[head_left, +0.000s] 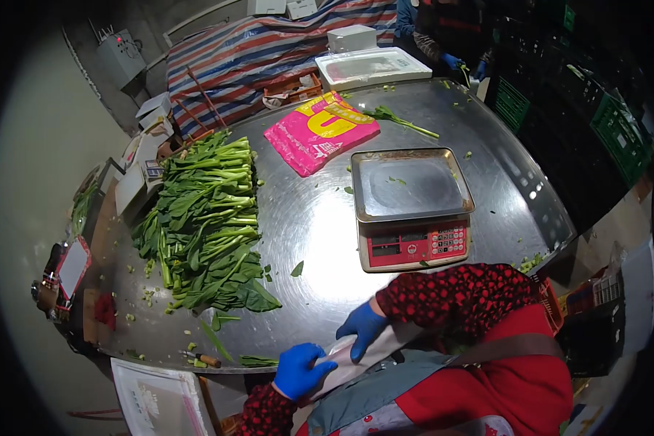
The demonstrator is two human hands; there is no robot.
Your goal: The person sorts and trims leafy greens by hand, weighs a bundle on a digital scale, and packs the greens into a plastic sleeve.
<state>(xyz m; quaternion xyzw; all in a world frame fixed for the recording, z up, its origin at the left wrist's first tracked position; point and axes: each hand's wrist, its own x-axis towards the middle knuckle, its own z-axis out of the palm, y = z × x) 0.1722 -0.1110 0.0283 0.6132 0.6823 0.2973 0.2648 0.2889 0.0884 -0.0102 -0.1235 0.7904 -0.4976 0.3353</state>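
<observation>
Both my hands wear blue gloves and are at the table's near edge, close against my body. My left hand (301,369) is closed, thumb on top, on one end of a long, pale white plastic bag (350,369). Farther along the same plastic, my right hand (363,330) grips it with fingers bent over its top. The plastic runs slantwise across my apron, and its far end passes under my right forearm. Beyond my right arm stands a red digital scale (414,243) with a bare steel pan (412,185).
A big pile of leafy green stalks (211,225) lies left on the steel table (305,291). Behind the scale are a pink bag (320,134), one loose stalk (403,122) and a white foam box (370,67). A wooden-handled knife (209,360) lies front left. Another person (454,36) stands at the back.
</observation>
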